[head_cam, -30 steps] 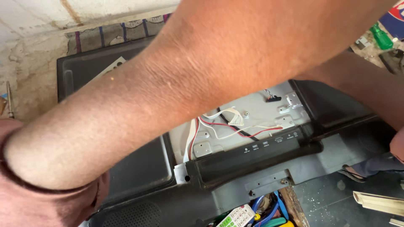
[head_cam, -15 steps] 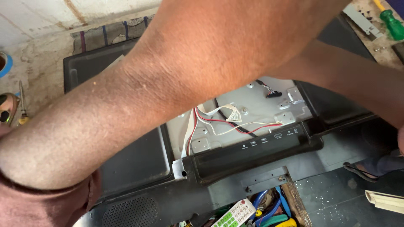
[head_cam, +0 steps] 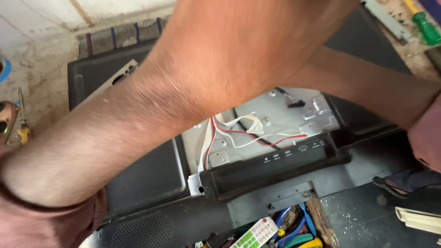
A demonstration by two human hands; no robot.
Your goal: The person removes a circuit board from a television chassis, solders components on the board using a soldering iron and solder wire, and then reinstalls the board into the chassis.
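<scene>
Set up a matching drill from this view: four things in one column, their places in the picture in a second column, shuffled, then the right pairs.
Things:
1. green-handled screwdriver
2. white remote control
3. red and white wires
4. yellow-handled screwdriver

Places:
A. left edge
B. centre, on the grey metal plate
C. top right corner
D. bottom edge, among tools

Pairs: 1-C, 2-D, 3-B, 4-A

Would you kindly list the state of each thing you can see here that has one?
Television back cover: lying flat, partly removed, metal chassis exposed.
Red and white wires: loose across the chassis.
Green-handled screwdriver: lying unused.
Remote control: lying among tools below.
Hands: out of view; only forearms show.
</scene>
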